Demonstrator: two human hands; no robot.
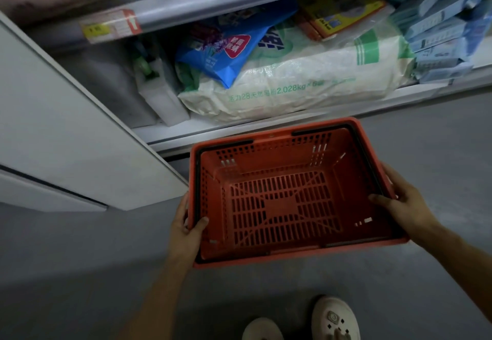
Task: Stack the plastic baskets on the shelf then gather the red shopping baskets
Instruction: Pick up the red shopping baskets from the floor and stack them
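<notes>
A red shopping basket [287, 206] with slotted walls and black handles folded along its rim hangs above the grey floor in front of the bottom shelf. It is empty. My left hand [187, 229] grips its left rim, thumb inside. On the opposite side my right hand [402, 201] clasps the right rim, thumb over the edge. The basket tilts slightly down to the left. No other plastic basket is in view.
The bottom shelf [266, 124] holds a big white sack [292, 84], a blue bag [226, 52] and stacked blue boxes [439, 38]. A white shelf end panel [66, 140] juts out at the left. My two white shoes [332, 318] stand on the grey floor below.
</notes>
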